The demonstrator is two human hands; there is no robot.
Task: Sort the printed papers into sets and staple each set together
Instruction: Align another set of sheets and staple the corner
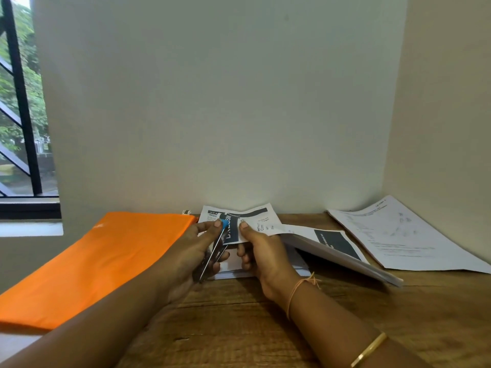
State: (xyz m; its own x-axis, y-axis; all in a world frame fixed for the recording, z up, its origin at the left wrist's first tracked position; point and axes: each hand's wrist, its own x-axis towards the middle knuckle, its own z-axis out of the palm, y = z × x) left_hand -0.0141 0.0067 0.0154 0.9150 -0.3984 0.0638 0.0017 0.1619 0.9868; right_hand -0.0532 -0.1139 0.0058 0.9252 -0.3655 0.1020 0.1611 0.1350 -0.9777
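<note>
Centre frame: left hand [186, 252] grips stapler [214, 251], right hand [264, 257] pinches paper set [256, 215]; best square edges, seat corner deep, then squeeze firmly.

Small home-office corner: wooden bench [239, 328] pushed into plain painted walls [212, 102], barred window [21, 115] at 10 o'clock, orange pouch [93, 261] at 8, printed papers [398, 235] at 4.

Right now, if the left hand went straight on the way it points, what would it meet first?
Probably the printed paper set that the right hand pinches: the left hand aims its stapler at that set's near corner, though depth is unclear.
</note>
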